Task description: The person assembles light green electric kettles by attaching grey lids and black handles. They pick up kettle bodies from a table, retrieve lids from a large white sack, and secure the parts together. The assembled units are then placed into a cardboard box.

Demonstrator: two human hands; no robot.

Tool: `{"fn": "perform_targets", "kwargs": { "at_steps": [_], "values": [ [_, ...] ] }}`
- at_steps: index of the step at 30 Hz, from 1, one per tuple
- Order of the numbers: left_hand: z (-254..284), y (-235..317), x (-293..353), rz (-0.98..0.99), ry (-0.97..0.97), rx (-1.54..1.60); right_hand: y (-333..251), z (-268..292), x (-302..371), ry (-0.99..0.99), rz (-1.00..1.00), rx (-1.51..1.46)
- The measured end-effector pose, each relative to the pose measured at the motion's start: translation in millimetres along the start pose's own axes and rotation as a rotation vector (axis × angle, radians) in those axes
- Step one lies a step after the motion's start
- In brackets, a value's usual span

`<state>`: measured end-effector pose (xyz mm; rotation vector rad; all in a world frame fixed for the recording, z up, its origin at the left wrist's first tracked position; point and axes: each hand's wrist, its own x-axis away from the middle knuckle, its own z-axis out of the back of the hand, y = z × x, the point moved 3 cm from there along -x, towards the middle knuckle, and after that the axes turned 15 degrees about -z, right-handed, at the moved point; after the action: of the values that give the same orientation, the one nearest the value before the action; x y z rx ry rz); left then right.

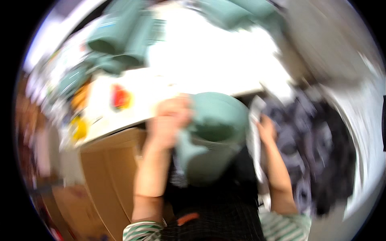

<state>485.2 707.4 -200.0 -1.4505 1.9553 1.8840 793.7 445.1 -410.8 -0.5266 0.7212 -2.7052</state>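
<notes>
A hollow, round green bin (219, 100) stands tilted against my black-clothed front, its dark opening turned toward me. At the bin's left edge is my left hand (169, 116), smeared by motion but with its fingers curled in against the green wall. On the other side my right hand (267, 129) has its fingers closed on a white, thin sheet-like piece (255, 138) beside the bin. Blur hides whether that piece is plastic or paper.
A white table (140, 88) carries several more green bins (120, 32) at its far left. A red and yellow item (120, 97) lies on it. Below stands a cardboard box (108, 164). At right, dark grey bundled pieces (309, 148) fill a white-lined container (356, 148).
</notes>
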Motion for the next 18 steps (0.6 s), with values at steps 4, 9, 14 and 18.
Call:
{"fn": "perform_targets", "kwargs": {
  "at_steps": [4,9,14,18],
  "values": [
    [-29.8,-12.3,-34.9,0.109,-0.122,-0.35,-11.2,61.3,18.8,0.478,0.295,0.107],
    [-18.4,-10.5,-25.4,0.365,-0.211,-0.155,-122.3,163.4,37.6,0.085,0.229,-0.68],
    [-23.9,25.9,-35.6,0.375,-0.272,-0.057,-184.4,86.8,38.4,-0.683,0.326,-1.111],
    [-23.8,34.1,-22.2,0.258,-0.12,-0.02,-197.1,34.6,49.0,-0.731,0.466,-1.23]
  ]
}}
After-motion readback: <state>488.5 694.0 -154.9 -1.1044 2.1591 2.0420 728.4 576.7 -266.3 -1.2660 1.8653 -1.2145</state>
